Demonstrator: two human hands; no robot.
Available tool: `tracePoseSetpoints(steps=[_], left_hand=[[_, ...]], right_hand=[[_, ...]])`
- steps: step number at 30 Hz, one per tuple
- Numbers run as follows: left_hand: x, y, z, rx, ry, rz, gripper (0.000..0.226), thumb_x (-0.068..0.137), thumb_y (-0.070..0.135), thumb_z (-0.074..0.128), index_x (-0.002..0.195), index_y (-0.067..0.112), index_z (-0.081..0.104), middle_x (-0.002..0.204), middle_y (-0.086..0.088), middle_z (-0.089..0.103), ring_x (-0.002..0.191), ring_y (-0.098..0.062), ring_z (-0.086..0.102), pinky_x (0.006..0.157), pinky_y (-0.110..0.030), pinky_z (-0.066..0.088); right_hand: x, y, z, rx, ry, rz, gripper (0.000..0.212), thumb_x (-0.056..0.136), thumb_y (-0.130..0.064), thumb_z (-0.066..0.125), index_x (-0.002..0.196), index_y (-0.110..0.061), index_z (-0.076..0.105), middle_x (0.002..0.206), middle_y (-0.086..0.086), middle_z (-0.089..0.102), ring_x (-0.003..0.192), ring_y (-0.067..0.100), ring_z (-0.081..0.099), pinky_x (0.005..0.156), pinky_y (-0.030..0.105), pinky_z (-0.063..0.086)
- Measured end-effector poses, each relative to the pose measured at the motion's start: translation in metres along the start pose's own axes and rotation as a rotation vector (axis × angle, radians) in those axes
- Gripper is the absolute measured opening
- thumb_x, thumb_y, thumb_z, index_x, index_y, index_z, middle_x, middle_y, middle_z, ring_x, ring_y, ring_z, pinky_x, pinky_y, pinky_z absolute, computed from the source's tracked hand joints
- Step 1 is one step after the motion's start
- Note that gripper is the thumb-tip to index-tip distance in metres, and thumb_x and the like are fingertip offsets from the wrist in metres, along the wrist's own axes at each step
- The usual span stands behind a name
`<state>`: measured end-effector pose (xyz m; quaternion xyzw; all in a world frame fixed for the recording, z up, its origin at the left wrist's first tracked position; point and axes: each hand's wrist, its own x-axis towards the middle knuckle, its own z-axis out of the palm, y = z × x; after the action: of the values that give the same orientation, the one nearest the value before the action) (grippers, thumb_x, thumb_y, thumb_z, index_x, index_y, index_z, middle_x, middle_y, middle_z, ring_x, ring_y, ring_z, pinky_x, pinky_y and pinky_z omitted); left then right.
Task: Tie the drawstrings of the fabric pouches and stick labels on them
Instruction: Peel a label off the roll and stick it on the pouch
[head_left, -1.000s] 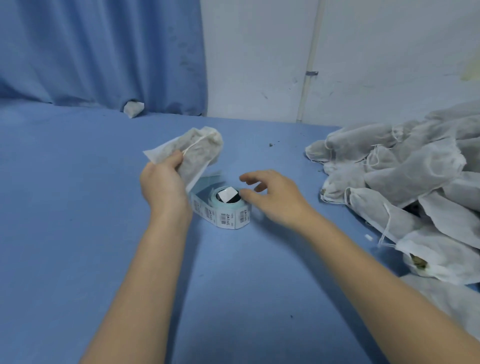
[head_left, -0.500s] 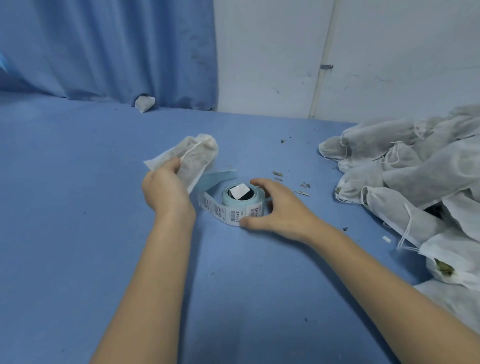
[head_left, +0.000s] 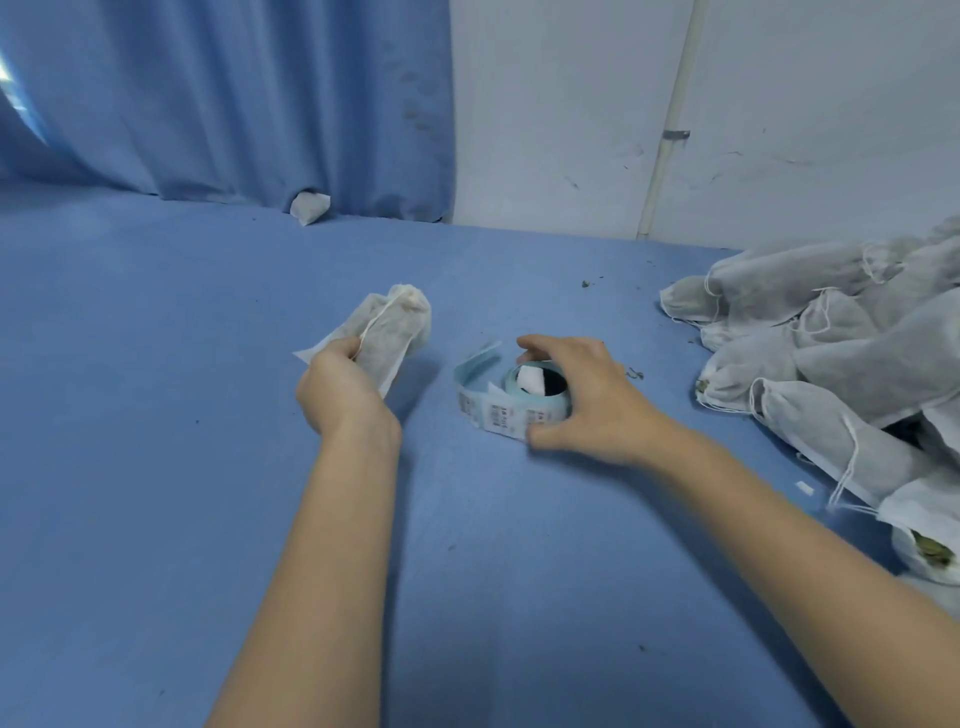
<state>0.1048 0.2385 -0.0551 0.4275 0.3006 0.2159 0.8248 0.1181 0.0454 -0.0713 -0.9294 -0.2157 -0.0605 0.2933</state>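
My left hand (head_left: 340, 389) grips a filled white fabric pouch (head_left: 392, 327) by its lower end, holding it above the blue table (head_left: 156, 415); a drawstring runs along the pouch. To its right a roll of printed labels (head_left: 514, 402) on pale blue backing lies flat on the table, with a loose strip curling off its left side. My right hand (head_left: 587, 400) is curled round the roll, fingers over its far edge and thumb at its near edge.
A heap of white drawstring pouches (head_left: 841, 358) fills the right side of the table. One single pouch (head_left: 309, 207) lies far back by the blue curtain (head_left: 223, 104). Small crumbs of dried herb (head_left: 634, 373) lie near the roll.
My right hand has come down from hovering over the label roll and closed round it. The left hand keeps holding the pouch in about the same place.
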Motion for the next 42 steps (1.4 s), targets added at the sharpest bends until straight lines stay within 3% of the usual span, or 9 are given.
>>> tracePoseSetpoints(steps=[10,13,15,18,23,27,31,38,42], left_hand=[[0.013,-0.009,0.005,0.081,-0.062,-0.05,0.013,0.081,0.009,0.054,0.083,0.012,0.066,0.1,-0.004,0.071,0.099,-0.022,0.066,0.096,-0.039,0.051],[0.016,-0.014,0.008,0.095,-0.064,-0.046,0.014,0.082,0.008,0.054,0.087,0.012,0.066,0.106,-0.007,0.07,0.101,-0.023,0.065,0.096,-0.04,0.05],[0.017,-0.016,0.009,0.084,-0.062,-0.033,0.023,0.084,0.01,0.054,0.105,0.011,0.065,0.111,-0.007,0.068,0.104,-0.024,0.064,0.098,-0.04,0.049],[0.017,-0.017,0.01,0.07,-0.075,0.009,0.027,0.09,0.014,0.054,0.116,0.015,0.059,0.115,-0.004,0.066,0.107,-0.023,0.062,0.099,-0.041,0.048],[0.015,-0.019,0.012,-0.012,-0.105,0.021,0.016,0.095,0.018,0.053,0.109,0.025,0.051,0.118,-0.003,0.062,0.106,-0.023,0.063,0.067,-0.034,0.058],[0.018,-0.021,0.014,0.008,-0.096,0.013,0.015,0.095,0.019,0.052,0.109,0.026,0.05,0.119,-0.004,0.061,0.106,-0.024,0.063,0.061,-0.031,0.057],[0.019,-0.025,0.017,0.058,-0.077,0.057,0.016,0.096,0.024,0.05,0.111,0.026,0.049,0.117,-0.003,0.06,0.104,-0.025,0.062,0.062,-0.032,0.057],[0.022,-0.029,0.017,0.12,-0.118,0.184,0.014,0.097,0.027,0.05,0.111,0.026,0.049,0.1,0.005,0.058,0.089,-0.018,0.063,0.062,-0.035,0.059],[0.03,-0.032,0.015,0.273,-0.09,0.325,0.02,0.094,0.034,0.052,0.11,0.022,0.05,0.082,0.011,0.055,0.099,-0.028,0.062,0.086,-0.049,0.053]], right_hand=[[0.008,0.022,-0.048,-0.138,-0.229,-0.002,0.074,0.077,-0.007,0.065,0.136,-0.044,0.04,0.153,-0.01,0.025,0.14,0.01,0.012,0.109,0.031,0.016],[0.019,0.001,-0.038,0.108,-0.031,0.078,0.04,0.086,-0.031,0.051,0.124,-0.041,0.053,0.124,-0.015,0.056,0.127,0.012,0.038,0.099,0.026,0.032],[0.04,-0.014,-0.029,0.007,0.018,0.181,0.033,0.091,-0.045,0.045,0.122,-0.037,0.053,0.104,-0.014,0.062,0.116,0.015,0.049,0.097,0.032,0.037],[0.069,-0.034,-0.015,-0.268,-0.06,0.256,0.045,0.088,-0.056,0.049,0.127,-0.032,0.051,0.114,-0.005,0.06,0.119,0.02,0.047,0.1,0.044,0.027],[0.089,-0.044,-0.001,-0.391,-0.156,0.259,0.035,0.081,-0.04,0.067,0.115,-0.028,0.064,0.091,-0.009,0.059,0.112,0.016,0.05,0.095,0.042,0.024],[0.086,-0.041,-0.004,-0.24,-0.143,0.242,0.034,0.077,-0.025,0.075,0.108,-0.035,0.066,0.091,-0.013,0.054,0.101,0.014,0.05,0.098,0.037,0.028],[0.077,-0.045,-0.013,-0.011,-0.15,0.129,0.034,0.075,-0.017,0.079,0.102,-0.034,0.068,0.089,-0.01,0.065,0.092,0.011,0.06,0.1,0.041,0.041],[0.065,-0.057,-0.012,0.113,-0.186,-0.053,0.029,0.073,-0.005,0.078,0.086,-0.03,0.068,0.079,-0.002,0.071,0.066,0.005,0.059,0.073,0.021,0.049],[0.066,-0.063,-0.006,0.019,-0.135,-0.129,0.024,0.071,-0.012,0.079,0.076,-0.032,0.065,0.076,-0.004,0.068,0.072,0.007,0.059,0.077,0.026,0.047]])
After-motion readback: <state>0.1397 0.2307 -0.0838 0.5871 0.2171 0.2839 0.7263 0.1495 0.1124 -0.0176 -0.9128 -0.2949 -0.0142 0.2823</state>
